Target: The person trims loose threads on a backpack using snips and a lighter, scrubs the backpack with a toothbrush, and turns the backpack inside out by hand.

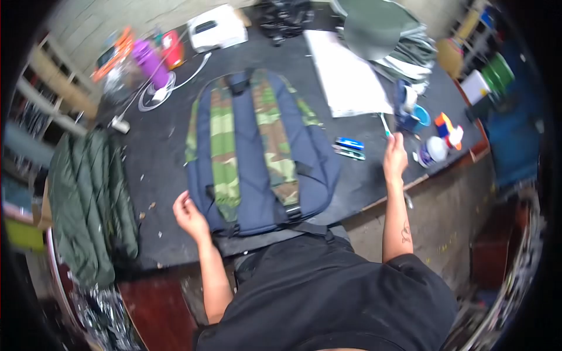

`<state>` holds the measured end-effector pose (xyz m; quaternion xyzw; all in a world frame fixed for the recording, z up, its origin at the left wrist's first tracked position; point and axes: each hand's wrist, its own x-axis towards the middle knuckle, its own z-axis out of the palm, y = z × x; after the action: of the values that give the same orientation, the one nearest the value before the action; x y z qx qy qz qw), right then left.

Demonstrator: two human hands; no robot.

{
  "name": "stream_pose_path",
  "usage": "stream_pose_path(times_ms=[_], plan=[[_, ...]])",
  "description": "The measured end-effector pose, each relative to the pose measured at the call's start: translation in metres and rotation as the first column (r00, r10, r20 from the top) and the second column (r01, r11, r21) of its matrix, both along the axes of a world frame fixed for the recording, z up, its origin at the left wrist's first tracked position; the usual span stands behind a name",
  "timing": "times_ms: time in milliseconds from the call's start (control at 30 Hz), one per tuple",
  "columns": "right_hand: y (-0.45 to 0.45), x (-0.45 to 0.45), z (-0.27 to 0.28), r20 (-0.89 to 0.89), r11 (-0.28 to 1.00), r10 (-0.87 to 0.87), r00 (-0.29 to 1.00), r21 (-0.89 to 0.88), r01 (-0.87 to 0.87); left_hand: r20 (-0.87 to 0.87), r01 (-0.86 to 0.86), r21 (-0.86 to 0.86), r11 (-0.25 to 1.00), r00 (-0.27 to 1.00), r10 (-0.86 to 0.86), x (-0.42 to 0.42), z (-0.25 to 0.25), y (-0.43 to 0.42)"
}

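A navy backpack (249, 134) with camouflage shoulder straps lies strap side up on the dark table in front of me. By its lower left edge is my left hand (190, 217), open with fingers loosely curled and nothing in it; whether it touches the fabric I cannot tell. My right hand (396, 159) is raised to the right of the backpack, closed on a thin white-and-teal stick (385, 124) that points away from me. Blur hides its exact kind. Between the backpack and that hand lies a small blue-and-silver pack (350, 146).
White sheets (349, 73) and a grey-green bundle (380, 32) lie at the back right. A spray bottle (436, 149) and a blue cup (420, 117) stand right. Left are a purple bottle (151, 63), white cable (155, 99) and green cloth (88, 199) over the table edge.
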<state>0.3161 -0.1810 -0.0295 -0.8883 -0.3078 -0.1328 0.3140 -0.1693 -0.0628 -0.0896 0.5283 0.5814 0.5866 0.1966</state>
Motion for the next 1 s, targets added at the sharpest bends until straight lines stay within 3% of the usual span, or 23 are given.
stream_pose_path(times_ms=[67, 133, 200, 233, 267, 333, 400, 467, 500, 533, 567, 633, 733, 833, 1000], plan=[[-0.011, 0.016, 0.027, -0.033, 0.999, -0.037, 0.999, 0.014, 0.038, 0.006, 0.032, -0.043, 0.999, 0.999, -0.032, -0.004, 0.0, 0.0], [-0.019, 0.034, 0.045, 0.045, 0.996, 0.018, 0.999, 0.087, -0.022, -0.002, 0.007, -0.095, 0.995, 1.0, -0.007, 0.001, 0.01, -0.001], [-0.029, 0.039, 0.065, 0.078, 0.99, 0.071, 0.994, 0.118, -0.08, -0.224, -0.041, -0.127, 0.991, 0.974, 0.012, 0.008, 0.024, -0.003], [-0.039, 0.042, 0.08, 0.017, 0.988, 0.136, 0.991, -0.07, -0.135, -0.333, -0.072, -0.142, 0.987, 0.943, 0.021, 0.009, 0.028, -0.001], [-0.05, 0.047, 0.093, -0.053, 0.946, 0.194, 0.98, -0.256, -0.201, -0.334, -0.088, -0.147, 0.985, 0.942, 0.034, 0.007, 0.027, 0.003], [-0.067, 0.068, 0.105, 0.01, 0.85, 0.255, 0.967, -0.479, -0.219, -0.069, 0.079, -0.273, 0.959, 0.992, -0.101, -0.003, 0.023, 0.012], [-0.074, 0.081, 0.107, -0.059, 0.935, 0.125, 0.99, -0.326, -0.137, 0.227, 0.241, -0.214, 0.947, 0.955, -0.191, -0.004, 0.027, 0.014], [-0.082, 0.137, 0.089, 0.127, 0.938, 0.093, 0.988, -0.345, -0.044, 0.491, 0.307, -0.205, 0.929, 0.854, -0.174, -0.003, 0.032, 0.013], [-0.077, 0.152, 0.088, 0.226, 0.919, 0.024, 0.974, -0.388, 0.067, 0.484, 0.277, -0.207, 0.938, 0.862, -0.148, 0.001, 0.044, 0.009], [-0.074, 0.167, 0.084, 0.328, 0.89, -0.047, 0.943, -0.414, 0.189, 0.616, 0.336, -0.178, 0.925, 0.771, -0.162, 0.006, 0.058, 0.005], [-0.066, 0.166, 0.092, 0.326, 0.893, -0.034, 0.945, -0.415, 0.175, 0.734, 0.396, -0.136, 0.908, 0.656, -0.176, 0.007, 0.066, 0.003], [-0.048, 0.153, 0.121, 0.236, 0.857, -0.101, 0.966, -0.473, 0.205, 0.755, 0.41, -0.09, 0.908, 0.622, -0.206, 0.002, 0.065, 0.004], [-0.019, 0.177, 0.122, 0.263, 0.775, -0.102, 0.959, -0.584, 0.242, 0.787, 0.442, 0.003, 0.897, 0.552, -0.275, -0.004, 0.064, 0.004], [0.0, 0.203, 0.107, 0.297, 0.713, -0.065, 0.953, -0.654, 0.252, 0.549, 0.464, -0.132, 0.876, 0.77, -0.325, -0.004, 0.065, 0.001], [0.015, 0.236, 0.082, 0.301, 0.654, -0.002, 0.954, -0.721, 0.228, 0.426, 0.404, -0.239, 0.883, 0.861, -0.279, 0.013, 0.073, -0.015]])
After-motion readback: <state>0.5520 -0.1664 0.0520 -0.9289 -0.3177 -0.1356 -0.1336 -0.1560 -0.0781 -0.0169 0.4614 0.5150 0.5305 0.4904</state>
